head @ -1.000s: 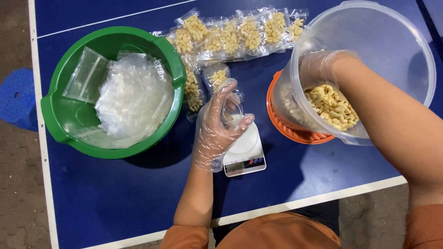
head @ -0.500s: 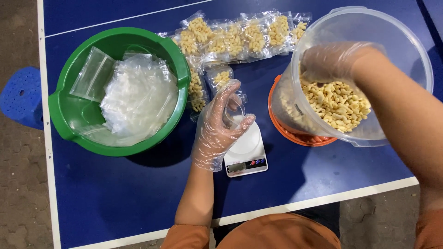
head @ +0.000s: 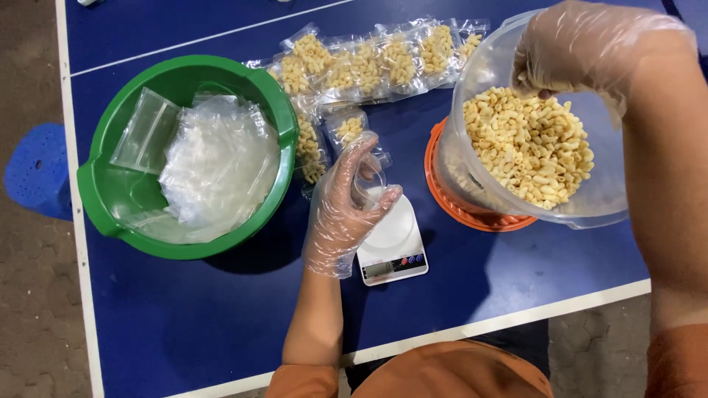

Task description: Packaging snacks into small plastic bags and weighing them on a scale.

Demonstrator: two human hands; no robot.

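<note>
My left hand (head: 345, 208), in a thin clear glove, holds a small clear plastic bag (head: 371, 183) open over a small white digital scale (head: 392, 247). My right hand (head: 582, 46), also gloved, is lifted above a large clear plastic tub (head: 479, 74) and pinches a few pale yellow puffed snacks. The tub holds a heap of the same snacks (head: 529, 144) and leans on an orange lid (head: 472, 214).
A green bowl (head: 99, 214) with several empty clear bags (head: 214, 158) stands at the left. A row of filled snack bags (head: 369, 63) lies at the back of the blue table (head: 184, 317). A blue stool (head: 37, 169) stands on the floor at the left.
My right hand has risen out of the tub with a pinch of snacks. My left hand has stayed over the scale with the bag.
</note>
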